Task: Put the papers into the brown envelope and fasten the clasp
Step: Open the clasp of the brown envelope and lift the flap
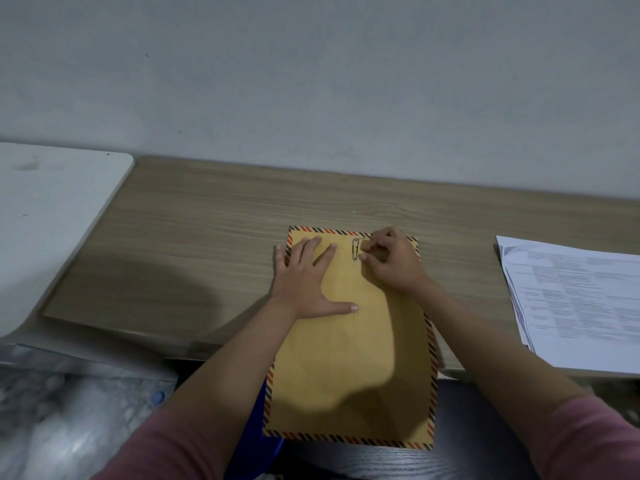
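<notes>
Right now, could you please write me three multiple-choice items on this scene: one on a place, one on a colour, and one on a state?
1. Where do the papers lie?
A. On the table, right of the envelope
B. Inside the envelope
C. Under the left hand

2. What colour are the sleeves?
A. Green
B. Pink
C. White

3. What is the right hand doing?
A. Lifting the papers
B. Hanging idle off the table
C. Working its fingertips at the clasp

Key: 1 A, the stack lies on the table apart from the envelope; 2 B, both forearms end in pink cloth; 3 C, its curled fingers meet at the metal clasp while the left hand presses flat.
</notes>
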### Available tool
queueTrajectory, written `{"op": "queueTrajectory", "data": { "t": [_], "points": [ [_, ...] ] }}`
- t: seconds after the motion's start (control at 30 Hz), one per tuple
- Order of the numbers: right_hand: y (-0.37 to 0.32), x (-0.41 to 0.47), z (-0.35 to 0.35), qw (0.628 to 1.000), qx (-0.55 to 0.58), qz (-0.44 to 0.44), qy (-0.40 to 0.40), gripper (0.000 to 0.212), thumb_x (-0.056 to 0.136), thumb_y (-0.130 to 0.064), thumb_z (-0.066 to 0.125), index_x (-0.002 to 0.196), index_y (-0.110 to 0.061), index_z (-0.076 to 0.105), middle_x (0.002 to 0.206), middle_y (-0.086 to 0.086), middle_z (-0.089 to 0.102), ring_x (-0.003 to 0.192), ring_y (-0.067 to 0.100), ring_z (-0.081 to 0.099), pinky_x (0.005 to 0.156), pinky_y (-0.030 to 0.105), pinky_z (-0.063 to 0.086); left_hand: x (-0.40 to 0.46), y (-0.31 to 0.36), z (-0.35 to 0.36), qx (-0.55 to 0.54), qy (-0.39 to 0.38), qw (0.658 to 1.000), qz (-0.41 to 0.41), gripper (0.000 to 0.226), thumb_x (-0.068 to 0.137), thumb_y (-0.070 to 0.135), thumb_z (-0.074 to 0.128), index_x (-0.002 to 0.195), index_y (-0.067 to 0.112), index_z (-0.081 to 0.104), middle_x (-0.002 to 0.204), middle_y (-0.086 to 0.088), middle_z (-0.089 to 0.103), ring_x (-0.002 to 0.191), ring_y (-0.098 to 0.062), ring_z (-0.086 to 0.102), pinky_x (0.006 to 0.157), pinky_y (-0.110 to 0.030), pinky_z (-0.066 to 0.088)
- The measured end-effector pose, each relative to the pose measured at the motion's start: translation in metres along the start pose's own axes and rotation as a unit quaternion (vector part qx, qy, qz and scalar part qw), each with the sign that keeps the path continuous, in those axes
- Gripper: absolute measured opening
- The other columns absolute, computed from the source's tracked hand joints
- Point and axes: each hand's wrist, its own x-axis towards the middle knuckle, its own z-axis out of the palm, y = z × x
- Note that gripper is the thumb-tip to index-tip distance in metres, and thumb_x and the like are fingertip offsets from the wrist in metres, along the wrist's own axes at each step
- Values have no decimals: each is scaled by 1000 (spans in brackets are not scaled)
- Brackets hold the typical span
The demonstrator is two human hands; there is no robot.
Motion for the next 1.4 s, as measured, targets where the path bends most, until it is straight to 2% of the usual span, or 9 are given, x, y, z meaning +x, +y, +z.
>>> {"op": "queueTrajectory", "data": {
  "t": [0.1, 0.23, 0.33, 0.63, 0.77, 0.83, 0.97, 1.2, 1.4],
  "points": [
    [-8, 4, 3, 999, 19, 23, 25, 7, 74, -18, 75, 76, -13, 71, 93, 9, 56, 88, 15, 53, 80, 18, 41, 0, 0, 0, 2, 0, 1000, 0, 123, 48, 99, 32, 150, 36, 4, 159, 0, 6, 146, -24, 3, 110, -63, -4],
    [-12, 15, 13, 996, -8, 80, 33, 19, 70, -31, 78, 71, -14, 71, 87, 5, 54, 84, 17, 50, 71, 26, 35, 0, 1, 0, 3, -1, 1000, -3, 123, 48, 99, 33, 150, 36, 4, 159, 0, 5, 145, -23, 2, 111, -63, -4],
    [-11, 21, 15, 995, -17, 90, 35, 18, 74, -24, 76, 75, -6, 71, 86, 6, 54, 82, 21, 52, 68, 26, 34, 0, 1, 0, 5, -2, 1000, -3, 123, 48, 99, 31, 150, 36, 5, 159, 1, 5, 145, -24, 3, 111, -63, -3],
    [-5, 18, 18, 986, -165, -18, -8, 12, 87, -3, 49, 85, 4, 59, 92, 22, 54, 88, 38, 52, 78, 40, 42, -1, 1, 0, 4, 3, 1000, -7, 123, 48, 99, 32, 150, 36, 6, 158, 1, 7, 145, -23, 4, 112, -63, -2],
    [1, 20, 8, 995, -102, 2, 5, 8, 82, 3, 52, 81, 1, 59, 90, 15, 50, 88, 36, 53, 75, 28, 35, -1, 0, 0, 6, 3, 1000, -3, 123, 48, 99, 31, 150, 35, 6, 158, 0, 8, 145, -24, 4, 112, -63, -2],
    [1, 18, 6, 998, -52, 18, 10, 3, 81, -6, 63, 81, -3, 62, 89, 7, 49, 86, 27, 54, 75, 23, 35, 0, 0, 0, 6, 3, 1000, -3, 123, 48, 99, 30, 150, 35, 6, 158, 0, 7, 145, -24, 4, 112, -63, -1],
    [-10, 18, 11, 997, -31, 58, 28, 24, 70, -26, 79, 80, -7, 69, 88, 4, 53, 82, 16, 50, 73, 24, 36, 0, 0, 1, 7, 2, 1000, -5, 123, 48, 100, 29, 150, 35, 6, 159, 0, 7, 145, -24, 4, 112, -64, 0],
    [-12, 30, 5, 997, -14, 70, -1, 11, 72, -11, 76, 74, -2, 70, 92, 16, 66, 88, 29, 62, 80, 34, 47, 0, -1, 0, 2, -11, 1000, -2, 122, 50, 99, 33, 150, 36, 3, 159, 1, 4, 145, -25, 2, 111, -65, -1],
    [-12, 32, -3, 997, -30, 75, -13, 6, 78, -3, 68, 77, 2, 69, 84, 14, 64, 80, 24, 56, 67, 24, 36, 0, -1, -3, 3, -24, 1000, 1, 122, 51, 98, 36, 150, 35, 2, 159, 1, 2, 146, -25, 0, 111, -64, -4]
  ]
}}
